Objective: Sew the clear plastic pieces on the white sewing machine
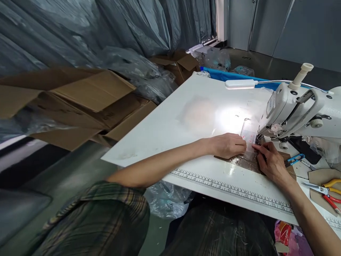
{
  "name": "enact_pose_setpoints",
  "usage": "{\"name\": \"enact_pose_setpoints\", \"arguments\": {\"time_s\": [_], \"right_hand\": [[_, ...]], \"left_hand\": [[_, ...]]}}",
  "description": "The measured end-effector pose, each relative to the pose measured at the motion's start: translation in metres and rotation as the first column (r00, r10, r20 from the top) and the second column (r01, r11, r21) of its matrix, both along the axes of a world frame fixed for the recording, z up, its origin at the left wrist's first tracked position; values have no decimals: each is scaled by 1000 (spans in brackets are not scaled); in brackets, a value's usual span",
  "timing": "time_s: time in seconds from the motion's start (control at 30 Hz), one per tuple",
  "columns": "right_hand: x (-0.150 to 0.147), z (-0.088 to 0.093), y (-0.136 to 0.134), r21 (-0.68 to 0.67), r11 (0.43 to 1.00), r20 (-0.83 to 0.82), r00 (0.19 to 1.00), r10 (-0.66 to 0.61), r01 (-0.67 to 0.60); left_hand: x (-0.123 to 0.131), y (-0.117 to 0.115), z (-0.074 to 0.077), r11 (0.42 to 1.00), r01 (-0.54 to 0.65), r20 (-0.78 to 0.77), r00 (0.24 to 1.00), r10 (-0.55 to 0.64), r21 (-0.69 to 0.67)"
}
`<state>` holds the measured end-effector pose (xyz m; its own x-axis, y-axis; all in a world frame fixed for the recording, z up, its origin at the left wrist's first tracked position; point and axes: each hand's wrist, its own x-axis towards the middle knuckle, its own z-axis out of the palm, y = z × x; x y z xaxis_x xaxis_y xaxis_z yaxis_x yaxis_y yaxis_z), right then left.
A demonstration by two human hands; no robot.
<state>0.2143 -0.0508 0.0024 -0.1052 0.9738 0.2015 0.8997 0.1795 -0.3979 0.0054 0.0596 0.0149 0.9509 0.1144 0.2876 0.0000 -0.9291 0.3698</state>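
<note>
A thin see-through sheet with small pinkish marks (pixel 248 138) lies on the sewing table, just left of the needle area of a white sewing machine (pixel 279 106). My left hand (pixel 230 145) is closed at the sheet's left edge, its fingers curled in. Close to the presser foot (pixel 259 139), my right hand (pixel 270 160) pinches the sheet's right side between thumb and index finger. Under both hands is a brown, shiny taped panel (pixel 247 164). Part of the sheet's lower end is hidden by my fingers.
Blue thread snips (pixel 294 159), scissors (pixel 315 187) and red-handled pliers (pixel 331 203) lie to the right. A ruler strip (pixel 229 190) runs along the table's front edge. A lamp (pixel 241 84) lights the surface. Open cardboard boxes (pixel 93 92) stand left of the table.
</note>
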Motion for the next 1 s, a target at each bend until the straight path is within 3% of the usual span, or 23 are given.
{"name": "enact_pose_setpoints", "arguments": {"time_s": [0.1, 0.2, 0.3, 0.37, 0.47, 0.6, 0.7, 0.9, 1.0], "right_hand": [[8, 11, 1, -44, 997, -99, 993, 63, -67], [18, 18, -1, -70, 989, -203, 973, 114, -130], [19, 14, -8, 25, 975, -218, 951, 222, -222], [15, 8, -13, 107, 958, -151, 948, 279, -265], [10, 1, -17, 151, 950, -65, 956, 285, -273], [17, 5, -12, 109, 961, -158, 950, 269, -254], [26, 12, -2, 48, 963, -149, 952, 268, -263], [18, 14, 12, -95, 972, 187, 955, 230, -216], [14, 12, 12, -101, 979, 215, 957, 194, -176]], "left_hand": [[6, 0, -6, 994, -113, 25, 993, 113, 0], [7, -3, -6, 966, -224, 51, 971, 232, -125], [6, -7, -6, 948, -268, 75, 956, 284, -171], [6, -9, -7, 959, -258, 100, 958, 270, -118], [5, -11, -11, 981, -175, 139, 977, 162, 83], [5, -12, -14, 941, -102, 165, 985, 51, 322], [6, -12, -16, 931, -97, 181, 983, 34, 351], [6, -9, -20, 912, -77, 276, 960, -41, 402], [5, -8, -21, 913, -70, 308, 949, -62, 401]]}}
